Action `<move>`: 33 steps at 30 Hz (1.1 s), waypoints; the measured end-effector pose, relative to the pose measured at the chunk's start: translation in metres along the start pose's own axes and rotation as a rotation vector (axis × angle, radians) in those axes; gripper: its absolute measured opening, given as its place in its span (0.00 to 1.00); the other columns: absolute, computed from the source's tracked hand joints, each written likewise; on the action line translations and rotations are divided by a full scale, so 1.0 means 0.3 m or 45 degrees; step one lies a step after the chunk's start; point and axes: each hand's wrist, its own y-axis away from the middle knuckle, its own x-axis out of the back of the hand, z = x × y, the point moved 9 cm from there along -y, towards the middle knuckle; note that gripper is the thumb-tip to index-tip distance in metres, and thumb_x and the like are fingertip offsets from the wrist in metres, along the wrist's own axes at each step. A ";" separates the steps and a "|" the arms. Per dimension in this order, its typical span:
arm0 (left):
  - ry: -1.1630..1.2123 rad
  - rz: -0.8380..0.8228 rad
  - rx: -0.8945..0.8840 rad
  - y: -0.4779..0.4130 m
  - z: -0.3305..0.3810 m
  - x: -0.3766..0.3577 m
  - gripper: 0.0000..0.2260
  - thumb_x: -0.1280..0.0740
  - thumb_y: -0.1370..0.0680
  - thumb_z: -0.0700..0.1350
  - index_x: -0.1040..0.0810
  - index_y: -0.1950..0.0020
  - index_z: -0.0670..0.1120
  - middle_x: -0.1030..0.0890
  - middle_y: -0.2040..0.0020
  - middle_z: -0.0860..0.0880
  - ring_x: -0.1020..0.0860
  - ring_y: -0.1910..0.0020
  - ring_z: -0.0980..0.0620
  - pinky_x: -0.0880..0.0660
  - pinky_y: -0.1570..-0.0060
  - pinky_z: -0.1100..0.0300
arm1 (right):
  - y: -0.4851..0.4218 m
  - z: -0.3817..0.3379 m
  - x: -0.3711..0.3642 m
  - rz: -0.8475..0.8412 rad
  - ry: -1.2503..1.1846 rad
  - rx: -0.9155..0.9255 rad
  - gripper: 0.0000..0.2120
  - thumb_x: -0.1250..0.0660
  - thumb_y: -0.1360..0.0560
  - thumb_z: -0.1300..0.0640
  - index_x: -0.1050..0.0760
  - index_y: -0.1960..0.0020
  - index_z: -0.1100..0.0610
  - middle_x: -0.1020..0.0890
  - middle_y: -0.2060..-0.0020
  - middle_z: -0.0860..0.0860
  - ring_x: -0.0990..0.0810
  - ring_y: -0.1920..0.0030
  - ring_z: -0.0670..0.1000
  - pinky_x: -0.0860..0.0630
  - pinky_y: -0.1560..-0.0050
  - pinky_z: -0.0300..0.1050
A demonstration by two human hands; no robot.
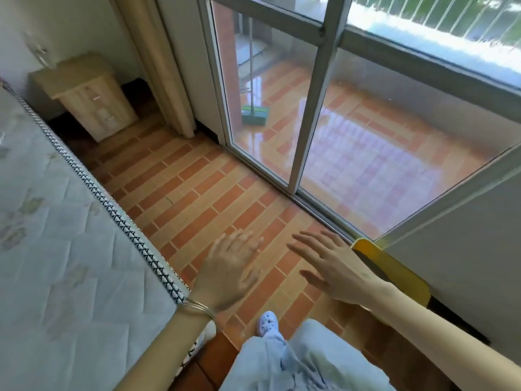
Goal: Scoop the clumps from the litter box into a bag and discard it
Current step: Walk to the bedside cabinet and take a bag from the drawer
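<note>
No litter box, scoop or bag shows in the head view. My left hand [229, 270] is held out over the brick-patterned floor [197, 193], fingers spread, holding nothing; thin bangles circle its wrist. My right hand [331, 265] is also stretched forward with its fingers apart and nothing in it. Just beyond it, a yellow flat object [394, 269] leans against the wall on the right; what it is I cannot tell.
A mattress [56, 249] fills the left side. A wooden bedside cabinet [90, 94] stands at the far left by a curtain [158, 66]. A sliding glass door [307, 114] leads to a balcony where a green broom [255, 112] stands. My foot in a white shoe [267, 323] is below.
</note>
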 end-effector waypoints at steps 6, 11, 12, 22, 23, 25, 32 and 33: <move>0.045 0.069 0.236 -0.056 -0.224 0.074 0.23 0.45 0.23 0.57 0.35 0.30 0.53 0.27 0.34 0.51 0.30 0.34 0.50 0.37 0.35 0.49 | -0.311 0.028 0.039 0.035 -0.099 0.180 0.23 0.46 0.22 0.45 0.37 0.30 0.52 0.30 0.32 0.52 0.31 0.32 0.54 0.31 0.36 0.57; 0.071 0.016 0.394 -0.092 -0.384 0.014 0.23 0.42 0.25 0.56 0.33 0.30 0.54 0.26 0.34 0.51 0.30 0.34 0.50 0.36 0.33 0.50 | -0.553 0.065 -0.024 0.003 -0.153 0.287 0.23 0.50 0.21 0.44 0.38 0.29 0.51 0.29 0.32 0.52 0.30 0.33 0.54 0.32 0.36 0.56; 0.057 0.006 0.420 -0.113 -0.419 0.007 0.23 0.43 0.25 0.56 0.33 0.30 0.54 0.26 0.34 0.51 0.29 0.34 0.51 0.35 0.33 0.50 | -0.602 0.074 -0.034 -0.008 -0.160 0.306 0.23 0.51 0.21 0.44 0.39 0.29 0.51 0.29 0.32 0.52 0.30 0.33 0.54 0.32 0.36 0.56; -0.023 0.077 0.595 -0.580 -0.849 0.173 0.22 0.44 0.24 0.57 0.32 0.31 0.53 0.26 0.34 0.51 0.28 0.35 0.51 0.37 0.36 0.50 | -1.258 0.295 0.037 -0.048 -0.163 0.420 0.24 0.48 0.22 0.44 0.39 0.29 0.51 0.30 0.32 0.52 0.32 0.32 0.53 0.31 0.36 0.57; -0.040 0.087 0.618 -0.615 -0.889 0.193 0.22 0.44 0.24 0.57 0.32 0.31 0.53 0.26 0.35 0.52 0.28 0.35 0.51 0.37 0.36 0.51 | -1.325 0.309 0.049 -0.053 -0.136 0.439 0.24 0.48 0.22 0.44 0.39 0.29 0.51 0.31 0.31 0.52 0.32 0.31 0.53 0.32 0.35 0.57; -0.029 0.099 0.649 -0.670 -0.968 0.217 0.22 0.44 0.24 0.57 0.32 0.30 0.53 0.26 0.34 0.52 0.29 0.34 0.51 0.37 0.35 0.50 | -1.450 0.323 0.076 -0.040 -0.110 0.496 0.25 0.48 0.22 0.43 0.39 0.28 0.51 0.31 0.31 0.51 0.32 0.31 0.53 0.32 0.35 0.57; 0.035 0.093 0.731 -0.748 -1.223 0.220 0.22 0.45 0.23 0.57 0.32 0.30 0.53 0.28 0.32 0.52 0.32 0.32 0.52 0.37 0.32 0.52 | -1.753 0.323 0.064 -0.078 -0.136 0.547 0.23 0.45 0.22 0.45 0.37 0.29 0.52 0.30 0.32 0.51 0.32 0.32 0.53 0.33 0.34 0.55; 0.038 0.091 0.740 -0.759 -1.278 0.222 0.22 0.45 0.23 0.57 0.31 0.30 0.52 0.27 0.33 0.52 0.31 0.33 0.51 0.36 0.33 0.52 | -1.809 0.316 0.045 -0.089 -0.132 0.561 0.24 0.45 0.23 0.45 0.37 0.29 0.51 0.31 0.32 0.51 0.32 0.32 0.53 0.32 0.34 0.56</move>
